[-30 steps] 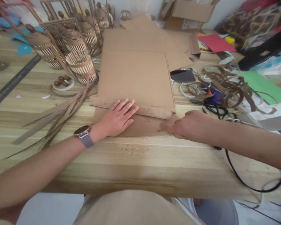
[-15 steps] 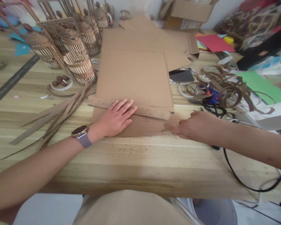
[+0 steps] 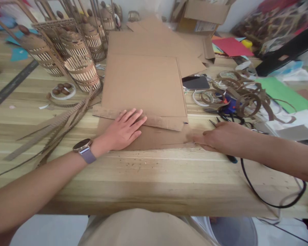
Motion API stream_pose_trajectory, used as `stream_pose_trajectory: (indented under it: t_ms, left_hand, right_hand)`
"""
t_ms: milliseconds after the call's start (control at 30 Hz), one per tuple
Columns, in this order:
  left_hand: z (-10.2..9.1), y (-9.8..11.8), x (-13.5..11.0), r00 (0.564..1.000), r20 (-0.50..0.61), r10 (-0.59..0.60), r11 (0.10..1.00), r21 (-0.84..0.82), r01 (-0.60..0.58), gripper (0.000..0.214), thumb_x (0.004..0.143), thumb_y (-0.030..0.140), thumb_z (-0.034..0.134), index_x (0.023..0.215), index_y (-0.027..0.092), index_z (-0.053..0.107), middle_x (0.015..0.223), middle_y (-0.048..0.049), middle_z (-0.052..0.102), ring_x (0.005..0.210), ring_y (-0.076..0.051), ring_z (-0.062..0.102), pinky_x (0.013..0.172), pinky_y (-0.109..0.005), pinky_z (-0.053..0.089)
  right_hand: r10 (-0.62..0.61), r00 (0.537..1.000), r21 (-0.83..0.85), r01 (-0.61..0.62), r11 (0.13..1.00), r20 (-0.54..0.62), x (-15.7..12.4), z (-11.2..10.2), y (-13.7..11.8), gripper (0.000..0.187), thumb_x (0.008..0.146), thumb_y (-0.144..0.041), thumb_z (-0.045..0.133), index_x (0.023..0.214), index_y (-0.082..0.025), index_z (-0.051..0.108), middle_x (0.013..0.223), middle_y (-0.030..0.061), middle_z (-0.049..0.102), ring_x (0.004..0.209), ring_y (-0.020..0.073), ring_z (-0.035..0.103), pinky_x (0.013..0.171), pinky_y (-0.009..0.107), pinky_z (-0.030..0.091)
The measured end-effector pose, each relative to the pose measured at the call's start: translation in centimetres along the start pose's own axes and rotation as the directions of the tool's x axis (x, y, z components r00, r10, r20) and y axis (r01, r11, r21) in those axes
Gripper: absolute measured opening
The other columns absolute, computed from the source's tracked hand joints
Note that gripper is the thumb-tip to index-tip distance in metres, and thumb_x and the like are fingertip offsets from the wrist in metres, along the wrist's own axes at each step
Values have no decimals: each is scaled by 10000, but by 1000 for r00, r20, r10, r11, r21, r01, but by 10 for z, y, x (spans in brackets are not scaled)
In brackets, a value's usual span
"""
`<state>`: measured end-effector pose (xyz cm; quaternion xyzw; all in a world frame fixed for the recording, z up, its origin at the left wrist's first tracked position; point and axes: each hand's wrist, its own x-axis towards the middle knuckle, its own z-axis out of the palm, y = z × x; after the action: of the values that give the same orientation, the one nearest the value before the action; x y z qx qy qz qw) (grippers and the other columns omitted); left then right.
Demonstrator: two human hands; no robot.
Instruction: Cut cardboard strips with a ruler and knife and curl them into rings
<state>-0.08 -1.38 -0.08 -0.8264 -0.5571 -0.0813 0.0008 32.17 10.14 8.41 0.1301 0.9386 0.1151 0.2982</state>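
My left hand lies flat with fingers spread, across a narrow cardboard strip and a brown cardboard sheet beneath it. At that sheet's right corner is my right hand, its fingers curled and the fingertips closed at the edge, slightly blurred. Beyond the strip a large flat cardboard piece rests on more cardboard. A dark-handled tool, partly hidden, lies under my right hand and wrist; its pointed tips show just past the knuckles.
Bamboo-slat lanterns stand at the back left, near a white ring holding brown nuts. Long cardboard strips lie at left. Curled brown strips, a phone and a black cable are at right.
My right hand has slid slightly right along the sheet's near edge, uncovering more of the tool tips. My left hand stays flat on the cardboard. The whole view has shifted a little.
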Motion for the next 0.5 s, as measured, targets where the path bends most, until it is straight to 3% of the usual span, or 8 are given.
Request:
stream_pose_trajectory:
  t_ms: [133,333,500]
  left_hand:
    - [0,0,0,1000,-7,11,1000,10,-11,527,1039,361,314,1522,152,353,1601,-136,294,1476,-319,235,1198,-528,192]
    - [0,0,0,1000,-6,2,1000,24,-2,524,1034,364,325,1518,167,361,1598,-119,307,1471,-316,249,1196,-521,200]
    - [2,-1,0,1000,-28,10,1000,16,-10,520,1034,365,332,1515,169,364,1592,-130,316,1469,-317,250,1194,-523,198]
  right_hand:
    - [-19,998,-20,18,1000,-52,-6,10,7,274,995,-308,425,1199,-284,606,665,24,713,492,184,563,519,320,119]
    - [31,999,-7,-31,999,30,-16,24,15,233,993,-343,424,976,-266,644,714,33,719,501,174,513,541,318,132]
    - [68,998,73,-68,995,-4,-21,33,17,230,980,-347,437,941,-264,648,709,54,709,494,160,463,551,337,148]
